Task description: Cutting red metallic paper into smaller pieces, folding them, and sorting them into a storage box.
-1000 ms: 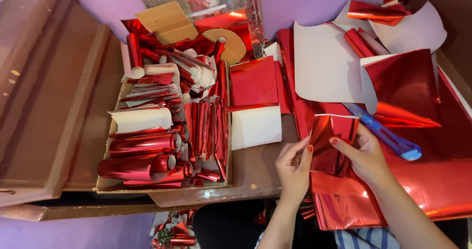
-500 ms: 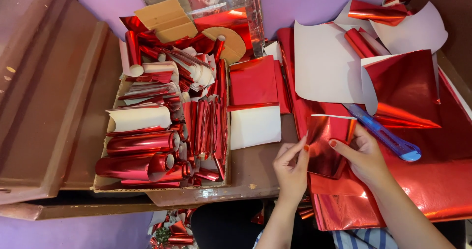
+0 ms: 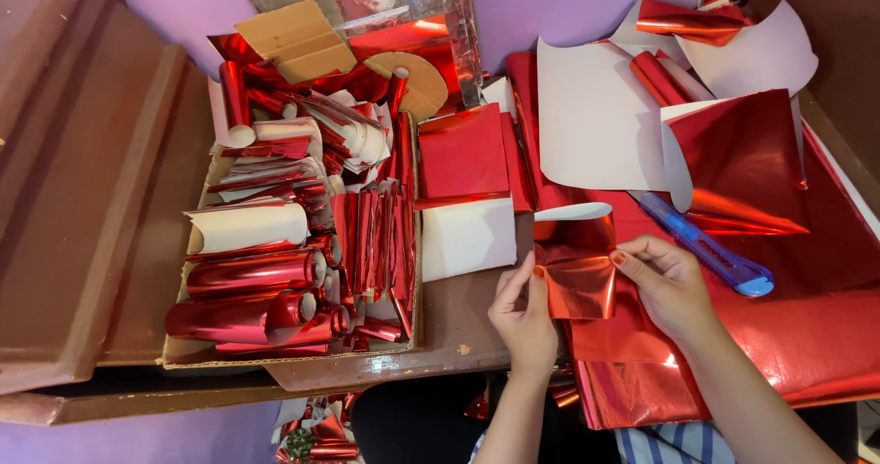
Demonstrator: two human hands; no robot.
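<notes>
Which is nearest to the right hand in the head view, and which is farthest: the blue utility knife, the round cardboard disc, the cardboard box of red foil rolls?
From the right hand:
1. Blue utility knife, just beyond it, on the red foil.
2. Cardboard box of red foil rolls, to its left.
3. Round cardboard disc, far back and left.

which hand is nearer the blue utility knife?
Right. The right hand sits just below-left of the blue utility knife, almost touching; the left hand is farther left, across the red foil piece.
</notes>
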